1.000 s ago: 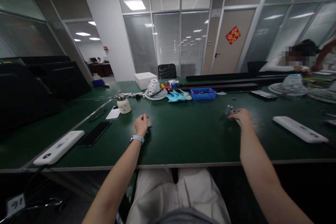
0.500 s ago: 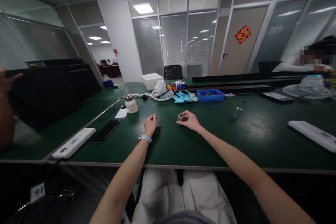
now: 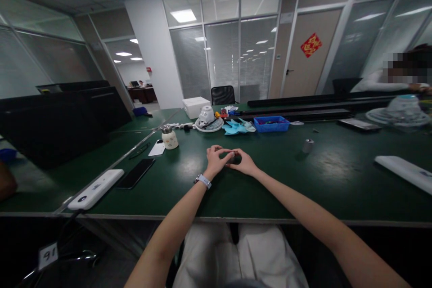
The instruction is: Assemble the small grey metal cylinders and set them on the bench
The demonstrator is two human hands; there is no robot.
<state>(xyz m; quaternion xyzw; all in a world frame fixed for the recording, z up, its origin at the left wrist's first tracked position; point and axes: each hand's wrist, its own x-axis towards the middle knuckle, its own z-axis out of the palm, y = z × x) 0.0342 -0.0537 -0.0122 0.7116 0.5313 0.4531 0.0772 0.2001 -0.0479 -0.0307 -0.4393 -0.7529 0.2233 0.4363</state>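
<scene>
Low over the green table, both hands meet around a small grey metal cylinder (image 3: 232,157), mostly hidden by fingers. My right hand (image 3: 243,162) curves its thumb and fingers about it from the right. From the left, my left hand (image 3: 216,159), with a watch at the wrist, brings thumb and forefinger against it. A second metal cylinder (image 3: 308,146) stands upright on the table to the right, apart from both hands.
Beyond the hands lie blue fan blades (image 3: 234,127), a white fan body (image 3: 206,117) and a blue tray (image 3: 271,124). A cream bottle (image 3: 169,139) and black phone (image 3: 136,174) are on the left. White power banks (image 3: 96,190) flank both sides. Another person (image 3: 374,82) sits far right.
My left hand has moved right and closed in on the cylinder held by my right hand. At the far left, another person's raised hand has gone from view.
</scene>
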